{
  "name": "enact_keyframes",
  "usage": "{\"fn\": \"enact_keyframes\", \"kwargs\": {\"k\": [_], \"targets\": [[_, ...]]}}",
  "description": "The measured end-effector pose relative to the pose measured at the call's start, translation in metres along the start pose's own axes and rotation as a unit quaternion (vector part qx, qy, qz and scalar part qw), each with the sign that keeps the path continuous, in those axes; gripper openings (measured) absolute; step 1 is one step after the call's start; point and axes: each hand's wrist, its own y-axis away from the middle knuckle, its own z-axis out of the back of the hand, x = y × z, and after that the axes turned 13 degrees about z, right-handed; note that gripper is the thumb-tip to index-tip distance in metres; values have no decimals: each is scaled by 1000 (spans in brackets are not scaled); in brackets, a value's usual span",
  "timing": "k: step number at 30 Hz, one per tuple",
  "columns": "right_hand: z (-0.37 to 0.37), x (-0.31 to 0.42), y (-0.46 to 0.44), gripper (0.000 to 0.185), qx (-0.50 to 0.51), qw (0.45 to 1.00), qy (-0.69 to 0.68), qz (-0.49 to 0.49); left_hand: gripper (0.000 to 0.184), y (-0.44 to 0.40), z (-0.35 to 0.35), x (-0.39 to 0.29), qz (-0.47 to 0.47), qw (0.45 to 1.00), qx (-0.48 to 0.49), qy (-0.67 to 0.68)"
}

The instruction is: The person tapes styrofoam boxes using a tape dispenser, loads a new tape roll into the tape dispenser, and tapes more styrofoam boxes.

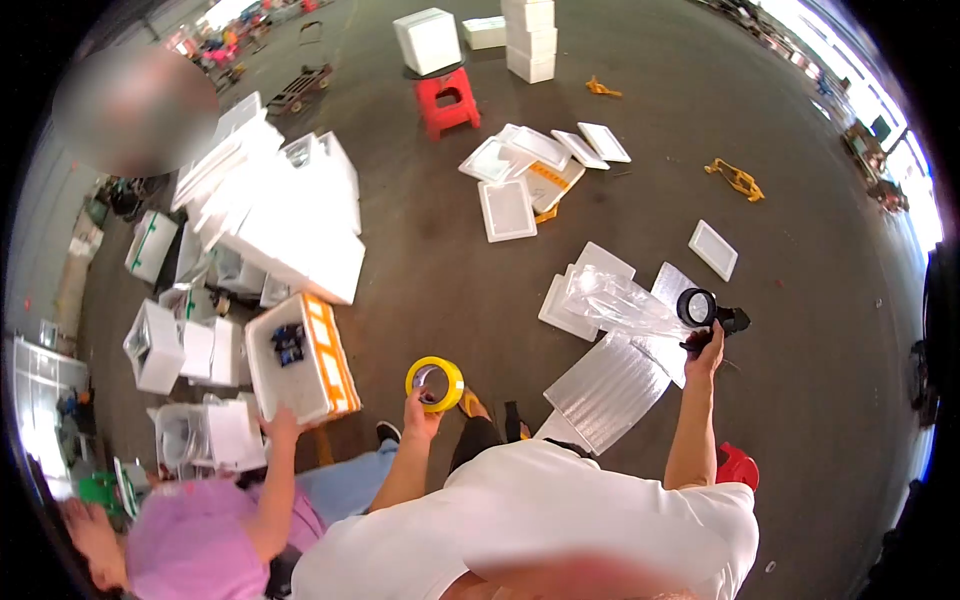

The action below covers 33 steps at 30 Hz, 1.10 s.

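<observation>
My left hand (421, 417) is closed around a roll of yellow tape (452, 375), held up in front of me at the lower middle of the view. On the right, my right hand (706, 355) grips a black tape dispenser (735, 319) with a round black-rimmed roll on it. Below and left of the dispenser lie clear plastic bags (620, 303) and silvery insulating sheets (610, 392) on the floor. White foam lids (568, 310) are partly under the plastic.
A co-worker's hand (283, 425) touches an open foam box (275, 365) with orange tape and dark items inside. White foam boxes (300, 240) are piled on the left. Lids (508, 210), yellow strapping (735, 180) and a red stool (447, 103) stand or lie ahead.
</observation>
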Motion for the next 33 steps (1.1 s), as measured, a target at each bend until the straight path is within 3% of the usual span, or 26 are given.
{"fn": "enact_keyframes", "kwargs": {"k": [2, 4, 6, 7, 10, 16, 19, 22, 24, 27, 29, 30, 33], "targets": [[-22, -7, 6, 22, 22, 1000, 13, 16, 15, -20, -18, -36, 6, 1000, -11, -9], [-55, -17, 20, 20, 47, 998, 33, 19, 31, -55, -29, -82, 19, 998, 4, -55], [-90, -32, 48, 18, 103, 994, 45, 15, 34, -84, -45, -124, 20, 996, 29, -83], [-111, -49, 58, 21, 78, 994, 71, 23, 34, -99, -58, -143, 24, 995, 40, -85], [-158, -88, 82, 19, 101, 989, 96, -58, 39, -142, -67, -188, 40, 995, 5, -92], [-248, -139, 86, 28, 120, 979, 144, -75, 51, -185, -109, -248, -3, 999, 0, -51], [-282, -162, 42, 28, 67, 977, 188, -73, 56, -205, -136, -270, 2, 999, -9, -48], [-285, -190, -44, 28, 71, 985, 156, -2, 57, -237, -158, -289, -1, 999, -35, -35], [-297, -184, -102, 27, 23, 985, 170, 22, 58, -253, -177, -303, -7, 999, -30, -43], [-328, -141, -169, 23, -43, 991, 65, 108, 57, -265, -218, -316, -11, 994, -77, -78], [-319, -133, -240, 26, -63, 987, -66, 131, 53, -278, -246, -331, -1, 997, -47, -60], [-301, -133, -289, 24, -61, 988, -55, 130, 53, -279, -266, -334, 9, 994, -60, -91], [-337, -77, -322, 16, -76, 971, -146, 171, 47, -289, -346, -346, -24, 985, -87, -147]]}}
